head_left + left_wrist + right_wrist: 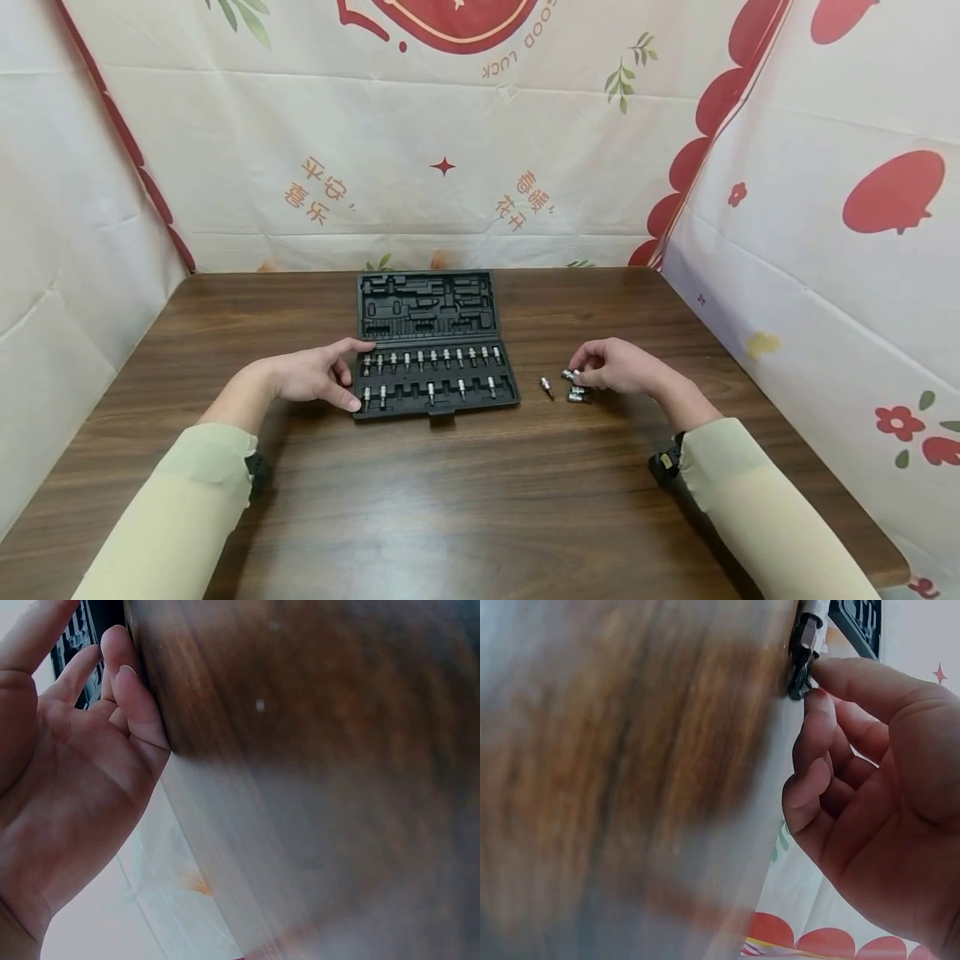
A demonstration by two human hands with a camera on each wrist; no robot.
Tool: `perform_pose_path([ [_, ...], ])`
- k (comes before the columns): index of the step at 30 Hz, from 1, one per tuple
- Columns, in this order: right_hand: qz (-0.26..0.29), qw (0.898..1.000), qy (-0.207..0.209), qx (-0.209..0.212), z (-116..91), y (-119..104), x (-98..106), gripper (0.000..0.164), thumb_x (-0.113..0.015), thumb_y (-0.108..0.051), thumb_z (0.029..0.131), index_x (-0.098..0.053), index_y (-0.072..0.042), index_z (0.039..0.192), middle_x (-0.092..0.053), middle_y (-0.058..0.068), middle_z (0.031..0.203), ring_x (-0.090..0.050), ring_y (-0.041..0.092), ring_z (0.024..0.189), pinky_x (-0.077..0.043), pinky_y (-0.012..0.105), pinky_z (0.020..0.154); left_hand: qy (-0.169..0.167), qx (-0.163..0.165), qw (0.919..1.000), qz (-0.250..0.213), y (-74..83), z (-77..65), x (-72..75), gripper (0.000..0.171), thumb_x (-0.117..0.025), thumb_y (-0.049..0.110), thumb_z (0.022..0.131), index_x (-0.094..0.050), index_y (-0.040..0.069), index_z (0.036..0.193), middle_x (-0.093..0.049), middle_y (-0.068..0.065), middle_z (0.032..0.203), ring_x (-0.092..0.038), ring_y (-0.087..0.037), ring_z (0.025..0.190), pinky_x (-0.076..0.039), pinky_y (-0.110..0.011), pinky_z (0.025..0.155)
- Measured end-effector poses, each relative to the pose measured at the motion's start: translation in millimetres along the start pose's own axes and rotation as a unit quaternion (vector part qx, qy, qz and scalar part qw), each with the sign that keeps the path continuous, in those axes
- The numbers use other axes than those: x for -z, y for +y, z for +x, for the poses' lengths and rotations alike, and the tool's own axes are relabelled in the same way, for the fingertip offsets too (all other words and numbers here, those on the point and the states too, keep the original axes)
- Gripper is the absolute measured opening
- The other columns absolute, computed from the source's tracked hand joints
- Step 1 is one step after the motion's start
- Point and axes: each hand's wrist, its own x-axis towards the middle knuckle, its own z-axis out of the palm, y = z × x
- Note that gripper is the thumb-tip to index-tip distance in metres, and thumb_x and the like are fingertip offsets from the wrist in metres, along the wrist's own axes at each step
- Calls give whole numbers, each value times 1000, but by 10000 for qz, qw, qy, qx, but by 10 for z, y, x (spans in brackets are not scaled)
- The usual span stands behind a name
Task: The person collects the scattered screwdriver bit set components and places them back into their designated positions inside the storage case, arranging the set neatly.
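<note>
short silver-and-black metal bit socket (567,374) pinched in right hand (619,367), right of open black plastic case (397,412); left hand (313,375), thumb outstretched, touches its edge.

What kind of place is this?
Probably a little booth set up indoors for tabletop work. Printed cloth hangs close around a brown table, and on the table sit an open black case and small metal bits.

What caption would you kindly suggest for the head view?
Left hand touching an open bit case, right hand at loose bits.
</note>
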Motion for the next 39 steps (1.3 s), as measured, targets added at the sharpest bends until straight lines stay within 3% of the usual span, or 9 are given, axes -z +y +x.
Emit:
perform_pose_path([
  [8, 195, 9995, -195, -146, -57, 64, 84, 29, -77, -11, 99, -70, -5, 127, -62, 1, 86, -57, 18, 76, -45, 30, 65, -5, 18, 10000, -15, 9, 0, -1, 107, -93, 26, 91, -26, 14, 173, -53, -12, 113, -51, -25, 98, -46, -37, 84],
  [16, 336, 9992, -135, -188, -57, 102, 72, 28, -79, -14, 101, -65, -1, 120, -67, 7, 91, -65, 20, 78, -58, 35, 68, -12, 37, 10000, -42, -18, 7, -17, 107, -93, 26, 91, -26, 13, 173, -55, -13, 115, -52, -24, 98, -47, -37, 85],
  [21, 416, 9989, -164, -146, -55, 124, 82, 24, -77, -13, 101, -64, -1, 118, -67, 8, 90, -67, 21, 78, -59, 36, 68, -6, 36, 10000, -34, -25, -1, -16, 107, -93, 27, 91, -26, 14, 174, -55, -14, 116, -52, -25, 99, -47, -37, 85],
  [29, 1178, 9927, -172, -207, -92, 203, 174, 30, -68, -14, 106, -62, 2, 131, -69, 15, 105, -68, 25, 87, -59, 36, 73, -29, 42, 10000, -18, -12, 3, -2, 107, -92, 27, 92, -25, 14, 174, -54, -13, 115, -52, -25, 99, -47, -37, 85],
  [39, 1801, 9836, -48, 15, -112, 115, 238, 40, -71, -19, 107, -57, 6, 136, -65, 17, 109, -67, 21, 84, -56, 34, 69, 0, 66, 10000, -9, 0, 13, 5, 107, -93, 28, 91, -26, 15, 174, -54, -12, 114, -52, -25, 99, -46, -37, 86],
])
